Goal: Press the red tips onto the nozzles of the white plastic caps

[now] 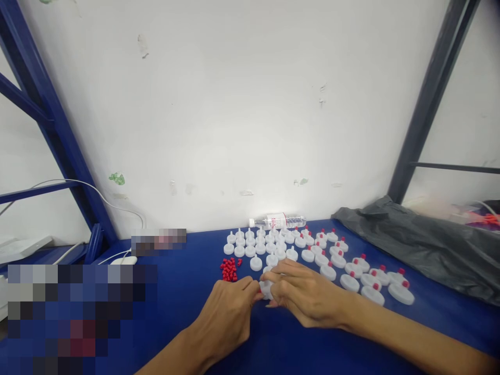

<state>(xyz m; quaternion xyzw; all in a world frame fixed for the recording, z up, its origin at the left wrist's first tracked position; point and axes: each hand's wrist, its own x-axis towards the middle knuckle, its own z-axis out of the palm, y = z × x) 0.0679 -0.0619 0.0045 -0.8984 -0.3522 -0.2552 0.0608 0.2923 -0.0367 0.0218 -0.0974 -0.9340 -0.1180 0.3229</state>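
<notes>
My right hand (308, 291) grips a translucent white nozzle cap (266, 289), a round lid with a spout, tilted on its side low over the table. My left hand (232, 310) meets it from the left, thumb and fingers pinched on a small red tip cap (258, 293) at the spout end. Fingers hide most of both pieces. Just beyond my left hand lies a pile of loose red tip caps (228, 270). Behind my hands, several white nozzle caps with bare spouts (255, 263) stand upright. To the right stand several more with red tips (349, 282).
A clear water bottle (277, 221) lies along the wall at the back of the blue table (183, 281). Dark plastic sheeting (422, 250) covers the right side. A white cable (113, 205) hangs at left near blue metal posts (58, 125). Two areas at left are pixelated.
</notes>
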